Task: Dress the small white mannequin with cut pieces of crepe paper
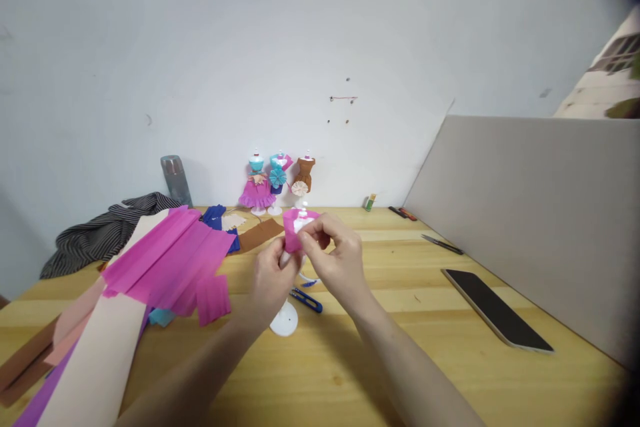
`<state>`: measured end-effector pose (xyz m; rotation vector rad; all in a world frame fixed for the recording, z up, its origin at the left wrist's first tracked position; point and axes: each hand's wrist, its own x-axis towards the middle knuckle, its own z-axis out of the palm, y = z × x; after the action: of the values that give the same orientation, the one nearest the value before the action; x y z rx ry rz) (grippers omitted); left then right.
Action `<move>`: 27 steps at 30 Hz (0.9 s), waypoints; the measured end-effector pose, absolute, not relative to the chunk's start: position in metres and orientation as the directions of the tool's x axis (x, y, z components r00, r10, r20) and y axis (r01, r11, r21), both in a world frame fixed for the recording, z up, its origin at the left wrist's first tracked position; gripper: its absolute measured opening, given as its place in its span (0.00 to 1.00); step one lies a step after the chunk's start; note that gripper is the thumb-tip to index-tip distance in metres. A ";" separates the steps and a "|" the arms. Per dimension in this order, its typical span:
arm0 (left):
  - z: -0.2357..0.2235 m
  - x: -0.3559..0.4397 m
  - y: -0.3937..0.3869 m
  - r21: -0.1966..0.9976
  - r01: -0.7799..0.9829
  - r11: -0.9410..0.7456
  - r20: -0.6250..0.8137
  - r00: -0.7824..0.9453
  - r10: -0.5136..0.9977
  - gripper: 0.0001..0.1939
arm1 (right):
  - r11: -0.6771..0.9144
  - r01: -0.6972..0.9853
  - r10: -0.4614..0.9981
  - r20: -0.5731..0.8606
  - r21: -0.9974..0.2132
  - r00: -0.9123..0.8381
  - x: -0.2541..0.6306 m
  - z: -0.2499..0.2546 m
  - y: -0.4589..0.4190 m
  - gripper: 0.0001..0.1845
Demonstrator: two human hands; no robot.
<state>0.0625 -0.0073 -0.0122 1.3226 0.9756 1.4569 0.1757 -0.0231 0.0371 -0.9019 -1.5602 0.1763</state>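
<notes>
A small white dress form (301, 222) stands in front of me, with pink crepe paper (291, 233) wrapped around its upper body. My left hand (273, 273) is closed around the form's lower body. The fingers of my right hand (335, 250) pinch at the pink paper on the form's front; the exact edge between the fingertips is hidden. Below my left hand shows the form's round white base (284, 320). Close by on the table lies a blue utility knife (307, 300).
Pink crepe sheets (175, 260) and other coloured strips pile at left, beside striped cloth (115, 227) and a bottle (176, 180). Dressed mini forms (257, 187) stand by the wall. A phone (495, 310) and small scissors (443, 244) lie right, near a grey panel (525, 213).
</notes>
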 end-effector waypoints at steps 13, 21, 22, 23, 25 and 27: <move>-0.001 0.046 0.002 0.901 -0.426 -0.077 0.164 0.171 0.972 0.17 | 0.682 0.362 0.719 0.673 -0.635 -0.174 0.210 0.042 -0.004 0.05; 0.007 0.044 0.001 0.880 -0.465 -0.097 0.207 0.191 0.960 0.20 | 0.586 0.295 0.808 0.572 -0.755 -0.141 0.192 0.025 0.004 0.06; 0.007 0.043 0.001 0.878 -0.466 -0.110 0.220 0.188 0.957 0.21 | 0.588 0.308 0.805 0.579 -0.748 -0.131 0.191 0.024 0.003 0.06; 0.006 0.043 0.002 0.878 -0.463 -0.125 0.233 0.183 0.955 0.21 | 0.590 0.321 0.801 0.588 -0.741 -0.117 0.189 0.025 0.002 0.06; 0.005 0.042 0.003 0.882 -0.443 -0.163 0.260 0.169 0.951 0.21 | 0.589 0.347 0.794 0.603 -0.730 -0.079 0.185 0.025 0.000 0.08; 0.004 0.041 0.003 0.891 -0.407 -0.200 0.282 0.154 0.947 0.20 | 0.579 0.370 0.792 0.608 -0.727 -0.046 0.182 0.025 -0.002 0.08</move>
<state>0.0412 0.0029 0.0043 1.1721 0.6337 1.3878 0.1817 -0.0021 0.0252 -0.9860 -1.6496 0.4537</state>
